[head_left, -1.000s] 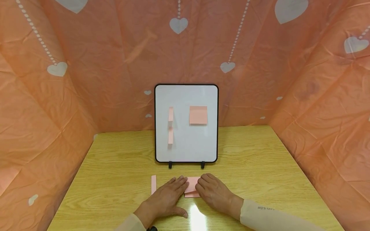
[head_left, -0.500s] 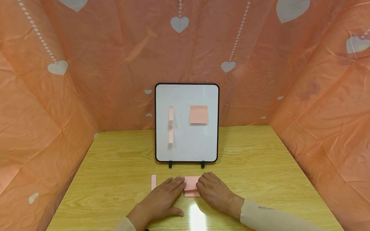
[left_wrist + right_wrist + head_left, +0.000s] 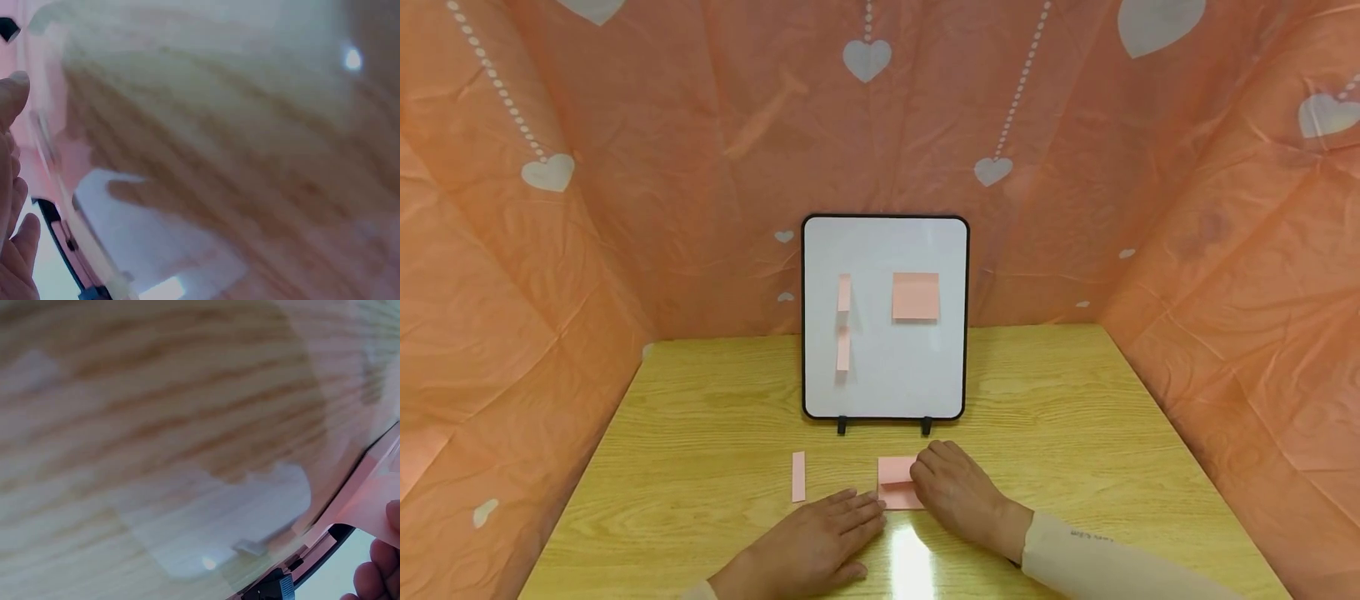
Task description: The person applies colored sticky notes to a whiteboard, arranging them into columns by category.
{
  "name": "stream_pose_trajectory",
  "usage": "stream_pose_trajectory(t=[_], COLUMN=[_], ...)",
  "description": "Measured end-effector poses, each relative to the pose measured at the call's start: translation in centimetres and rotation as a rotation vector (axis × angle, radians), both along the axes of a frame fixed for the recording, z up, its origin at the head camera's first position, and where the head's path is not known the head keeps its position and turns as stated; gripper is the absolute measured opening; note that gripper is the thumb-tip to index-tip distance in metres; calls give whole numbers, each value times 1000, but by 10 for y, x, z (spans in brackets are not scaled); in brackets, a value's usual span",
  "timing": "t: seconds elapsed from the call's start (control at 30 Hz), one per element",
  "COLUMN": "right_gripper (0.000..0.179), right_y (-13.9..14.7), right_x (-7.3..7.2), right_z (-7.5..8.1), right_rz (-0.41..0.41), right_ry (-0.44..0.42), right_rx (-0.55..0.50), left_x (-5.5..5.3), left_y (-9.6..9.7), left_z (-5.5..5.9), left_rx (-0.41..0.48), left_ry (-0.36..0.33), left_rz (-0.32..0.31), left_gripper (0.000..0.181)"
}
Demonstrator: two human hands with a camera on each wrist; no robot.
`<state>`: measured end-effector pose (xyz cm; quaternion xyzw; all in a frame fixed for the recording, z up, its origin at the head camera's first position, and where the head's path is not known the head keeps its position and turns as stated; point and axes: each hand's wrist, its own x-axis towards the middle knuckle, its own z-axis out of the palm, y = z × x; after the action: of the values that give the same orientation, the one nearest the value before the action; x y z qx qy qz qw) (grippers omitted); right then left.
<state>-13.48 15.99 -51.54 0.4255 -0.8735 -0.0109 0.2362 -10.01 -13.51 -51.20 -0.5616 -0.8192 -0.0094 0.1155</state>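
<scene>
A pad of pink sticky notes (image 3: 901,498) lies on the table in front of the whiteboard. My right hand (image 3: 961,496) pinches the right side of its top sheet (image 3: 896,470), whose lower edge is lifted and curved off the pad. The same curved sheet (image 3: 362,503) shows beside the fingertips in the right wrist view. My left hand (image 3: 812,537) lies flat with fingers straight, fingertips right at the pad's lower left corner. Left of the pad is a narrow pink paper strip (image 3: 798,477). The pad's right end is hidden behind my right hand.
A black-framed whiteboard (image 3: 883,387) stands upright on small black feet behind the pad. It bears a square pink note (image 3: 915,297) at right and two narrow strips, an upper strip (image 3: 844,292) and a lower strip (image 3: 843,349), at left. Orange heart-patterned cloth (image 3: 722,250) surrounds the wooden table (image 3: 1037,400).
My left hand has slid down and left from the pad's upper left side to its lower corner, uncovering the loose strip. The top sheet's lower edge has risen further in my right hand.
</scene>
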Motion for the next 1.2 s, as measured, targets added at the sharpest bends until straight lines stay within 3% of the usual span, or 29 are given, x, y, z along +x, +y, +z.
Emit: stream_pose_trajectory(t=[0.1, 0.4, 1.2], right_gripper=[19, 18, 8], right_y=[0, -1, -1], right_x=[-1, -2, -22], right_z=[0, -1, 10], right_rz=[-10, -28, -66], right_ry=[14, -4, -24], right_rx=[3, -13, -60], left_x=[-1, -10, -13], left_y=[2, 3, 8], left_z=[-1, -4, -7], left_rx=[-36, -136, -147], left_ry=[23, -26, -155], left_rz=[-25, 19, 37], left_gripper=[60, 71, 74])
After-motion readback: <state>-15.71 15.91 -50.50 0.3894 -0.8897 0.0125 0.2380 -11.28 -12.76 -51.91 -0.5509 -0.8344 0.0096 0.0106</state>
